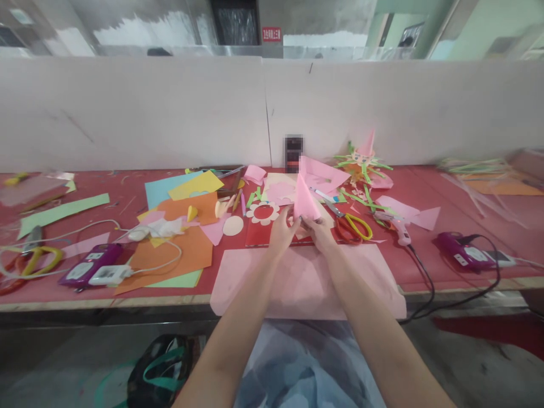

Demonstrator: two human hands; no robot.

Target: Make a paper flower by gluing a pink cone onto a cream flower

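Note:
A pink paper cone (305, 198) stands point up between my two hands. My left hand (284, 228) closes on its lower left edge, and my right hand (319, 229) grips its lower right edge. Under them lies a red sheet (257, 233), with a large pink sheet (297, 283) nearer to me. A cream paper flower ring (263, 213) and a round cream disc (233, 225) rest left of my left hand. Scissors with red and yellow handles (355, 228) lie just right of my right hand. Behind the cone is a folded pink paper (325, 174).
A hot glue gun (399, 226) with a black cord lies at the right, near a purple power strip (465, 250). Another purple power strip (91, 263), white cables and orange sheets (170, 255) cover the left. A paper figure with a pink cone hat (364, 158) stands by the white partition (170, 113).

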